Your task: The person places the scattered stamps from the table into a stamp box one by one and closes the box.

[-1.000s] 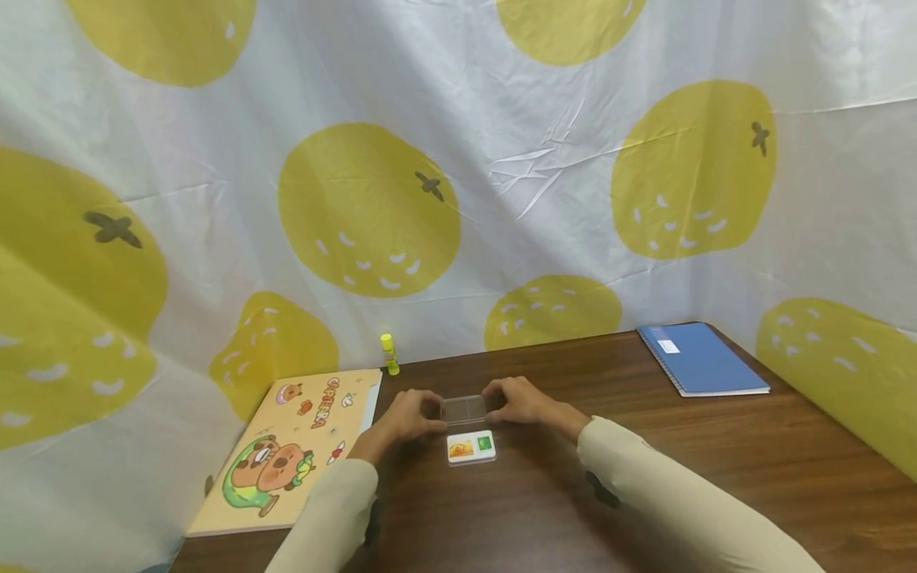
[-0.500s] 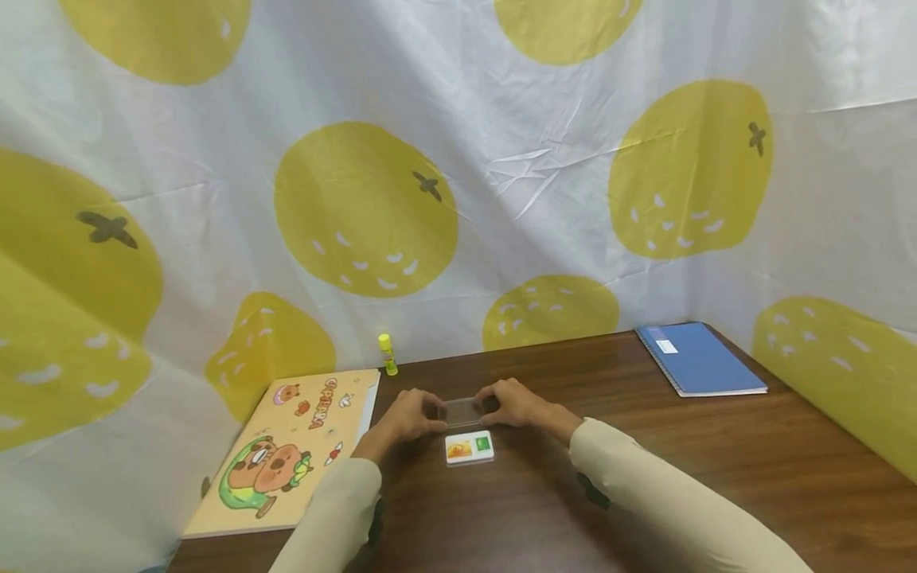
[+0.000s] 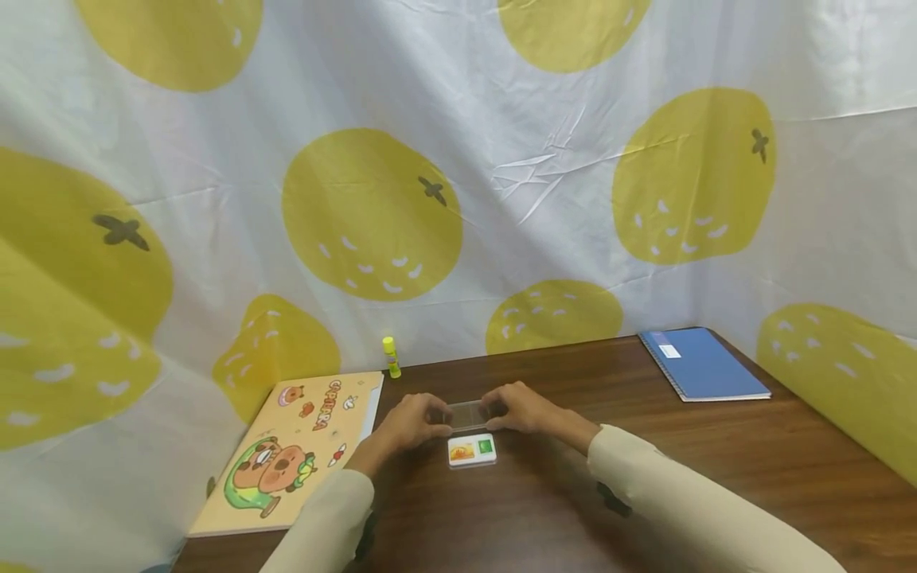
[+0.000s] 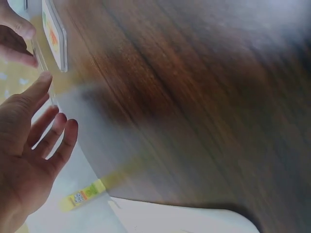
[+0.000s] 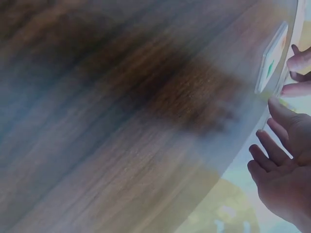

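Note:
A clear, flat plastic lid (image 3: 467,415) is held by its two ends between my hands, just above the table and beyond the small case. My left hand (image 3: 414,420) pinches the left end between thumb and fingers. At the right end my right hand (image 3: 525,407) does the same. Nearer to me lies a small clear case (image 3: 471,451) with white cards, the top one printed in orange and green. In the left wrist view the lid (image 4: 41,54) appears edge-on at the thumb tip of the left hand (image 4: 29,141). The right wrist view shows the right hand (image 5: 286,150) with its lower fingers spread.
An orange capybara folder (image 3: 301,446) lies on the left. Behind it a yellow glue stick (image 3: 392,357) stands upright by the curtain (image 3: 544,183). A blue spiral notebook (image 3: 705,362) lies at the back right of the dark wooden table (image 3: 573,374).
Both hands keep hold of the lid and barely move; its tilt changes slightly. The head view shifts a little. The case and the other objects stay in place.

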`<move>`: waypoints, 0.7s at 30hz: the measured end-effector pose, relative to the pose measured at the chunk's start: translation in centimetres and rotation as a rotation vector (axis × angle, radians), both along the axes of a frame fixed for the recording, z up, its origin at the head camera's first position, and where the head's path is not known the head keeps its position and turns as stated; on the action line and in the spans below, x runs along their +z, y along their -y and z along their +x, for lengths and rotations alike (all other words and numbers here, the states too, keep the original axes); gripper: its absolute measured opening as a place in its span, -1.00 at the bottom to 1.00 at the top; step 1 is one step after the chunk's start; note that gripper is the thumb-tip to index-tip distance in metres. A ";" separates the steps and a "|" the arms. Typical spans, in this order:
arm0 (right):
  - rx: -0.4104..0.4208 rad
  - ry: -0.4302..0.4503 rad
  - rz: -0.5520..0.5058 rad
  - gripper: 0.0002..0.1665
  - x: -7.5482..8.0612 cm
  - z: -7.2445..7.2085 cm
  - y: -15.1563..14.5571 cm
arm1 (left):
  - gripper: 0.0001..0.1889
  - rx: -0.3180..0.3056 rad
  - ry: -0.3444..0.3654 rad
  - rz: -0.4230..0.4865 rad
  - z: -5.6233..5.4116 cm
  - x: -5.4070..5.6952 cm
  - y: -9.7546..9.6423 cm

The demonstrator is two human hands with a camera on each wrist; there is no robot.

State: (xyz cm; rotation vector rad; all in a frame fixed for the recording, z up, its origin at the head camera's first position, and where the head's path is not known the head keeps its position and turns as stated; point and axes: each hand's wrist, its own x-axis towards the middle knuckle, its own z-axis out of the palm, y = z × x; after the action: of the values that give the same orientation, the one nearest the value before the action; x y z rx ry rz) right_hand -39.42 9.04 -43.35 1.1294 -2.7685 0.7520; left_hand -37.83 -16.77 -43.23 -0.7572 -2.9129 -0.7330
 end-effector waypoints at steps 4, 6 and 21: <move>0.020 -0.011 -0.013 -0.56 0.3 0.8 -0.1 | -0.71 -0.010 0.003 0.006 0.7 0.3 0.2; 0.031 -0.015 -0.015 -0.56 0.4 1.1 -0.1 | -0.70 -0.020 0.000 0.007 1.0 0.4 0.2; 0.098 -0.031 0.001 -0.57 0.3 3.2 -0.6 | -0.73 -0.065 -0.030 -0.032 2.8 0.6 0.6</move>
State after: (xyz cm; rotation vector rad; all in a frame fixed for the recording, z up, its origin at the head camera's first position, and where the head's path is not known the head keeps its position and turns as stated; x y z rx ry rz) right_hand -36.17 9.63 -43.06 1.2731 -2.7061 0.7362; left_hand -35.04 -17.38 -42.65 -0.8626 -2.8923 -0.6759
